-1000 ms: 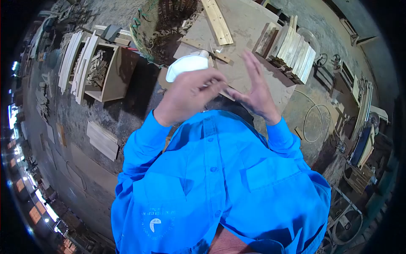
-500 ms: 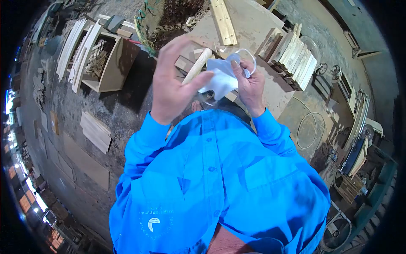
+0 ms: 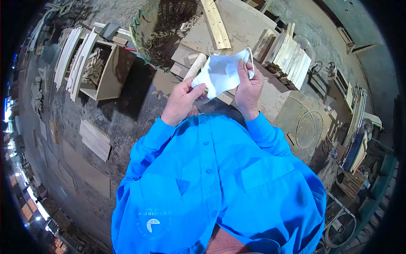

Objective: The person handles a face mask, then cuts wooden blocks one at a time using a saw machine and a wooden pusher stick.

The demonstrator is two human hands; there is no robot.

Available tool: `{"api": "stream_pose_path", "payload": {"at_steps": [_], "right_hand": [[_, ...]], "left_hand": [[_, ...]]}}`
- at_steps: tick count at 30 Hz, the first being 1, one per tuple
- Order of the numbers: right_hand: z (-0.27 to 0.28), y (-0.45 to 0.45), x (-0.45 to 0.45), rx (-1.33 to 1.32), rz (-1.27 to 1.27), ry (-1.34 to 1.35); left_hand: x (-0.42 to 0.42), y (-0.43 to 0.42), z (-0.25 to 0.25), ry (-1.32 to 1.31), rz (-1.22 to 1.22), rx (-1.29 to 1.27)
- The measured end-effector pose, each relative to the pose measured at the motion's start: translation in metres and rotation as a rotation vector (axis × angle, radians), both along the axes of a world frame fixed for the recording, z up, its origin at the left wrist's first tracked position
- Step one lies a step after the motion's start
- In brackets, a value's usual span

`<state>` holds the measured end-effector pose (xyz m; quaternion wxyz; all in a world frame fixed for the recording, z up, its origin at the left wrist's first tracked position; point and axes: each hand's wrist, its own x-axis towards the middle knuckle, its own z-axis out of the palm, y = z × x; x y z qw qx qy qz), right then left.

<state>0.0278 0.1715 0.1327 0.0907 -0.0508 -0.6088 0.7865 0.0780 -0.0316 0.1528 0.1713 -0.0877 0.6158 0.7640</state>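
A white face mask [image 3: 223,72] is stretched between my two hands in front of my chest. My left hand [image 3: 181,100] pinches its lower left corner between thumb and fingers. On the other side, my right hand [image 3: 248,86] grips the right edge, thumb lying on the front of the cloth. A white ear loop [image 3: 250,55] curves out above the right fingers. Behind the mask, partly covered by it, is a pale round piece of wood [image 3: 196,66].
A wicker basket [image 3: 141,31] with wood scraps stands ahead. A long plank [image 3: 218,27] lies on the board surface [image 3: 243,23]. Stacked wood strips [image 3: 289,59] are at right, a box of offcuts [image 3: 112,70] at left. A hose [image 3: 298,129] coils on the floor.
My left hand came down from its raised, open pose and took hold of the mask's left corner. The mask, crumpled before, is now spread out flatter.
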Motion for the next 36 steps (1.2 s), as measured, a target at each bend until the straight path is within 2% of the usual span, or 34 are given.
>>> {"api": "stream_pose_path", "payload": {"at_steps": [4, 8, 11, 13, 14, 16, 21, 23, 25, 27, 28, 29, 30, 31, 32, 34, 35, 36], "right_hand": [[-0.002, 0.011, -0.003, -0.161, 0.039, -0.024], [0.006, 0.024, 0.001, -0.190, 0.096, -0.109], [0.004, 0.038, 0.006, -0.203, 0.191, -0.142], [0.014, 0.039, 0.006, -0.352, 0.252, -0.199], [0.021, 0.042, 0.007, -0.362, 0.256, -0.198], [0.040, 0.050, 0.008, -0.553, 0.370, -0.284], [0.055, 0.060, 0.004, -0.665, 0.393, -0.262], [0.062, 0.062, 0.006, -0.787, 0.463, -0.197], [0.070, 0.063, 0.011, -0.777, 0.489, -0.153], [0.093, 0.065, 0.018, -0.790, 0.573, 0.000], [0.115, 0.067, 0.029, -0.751, 0.544, -0.010], [0.123, 0.073, 0.038, -0.698, 0.586, 0.114], [0.129, 0.069, 0.032, -0.875, 0.783, 0.289], [0.140, 0.066, 0.025, -1.042, 0.984, 0.472], [0.169, 0.070, 0.031, -1.065, 1.020, 0.402], [0.224, 0.080, 0.020, -0.969, 1.406, 0.409], [0.247, 0.078, 0.038, -0.983, 1.251, 0.377], [0.262, 0.075, 0.054, -0.991, 1.096, 0.348]], "left_hand": [[-0.001, -0.019, 0.000, 0.128, 0.033, -0.186], [0.001, -0.030, 0.021, 0.180, 0.065, -0.367], [0.004, -0.040, 0.041, 0.136, 0.058, -0.369], [0.004, -0.044, 0.049, 0.172, 0.044, -0.397], [0.005, -0.046, 0.055, 0.147, 0.087, -0.350], [0.007, -0.052, 0.063, 0.107, 0.152, -0.214], [0.014, -0.069, 0.081, 0.111, 0.186, -0.099], [0.020, -0.072, 0.090, 0.172, 0.225, 0.065], [0.027, -0.073, 0.105, 0.185, 0.228, 0.105], [0.037, -0.075, 0.122, 0.263, 0.233, 0.283], [0.044, -0.080, 0.134, 0.276, 0.197, 0.311], [0.049, -0.080, 0.143, 0.419, 0.122, 0.361], [0.055, -0.079, 0.152, 0.561, 0.042, 0.411], [0.065, -0.080, 0.164, 0.560, -0.021, 0.716], [0.073, -0.079, 0.178, 0.583, -0.033, 0.712], [0.090, -0.075, 0.211, 0.667, -0.097, 0.902], [0.104, -0.063, 0.245, 0.605, -0.002, 0.850], [0.082, -0.089, 0.256, 0.663, -0.387, 0.735]]}}
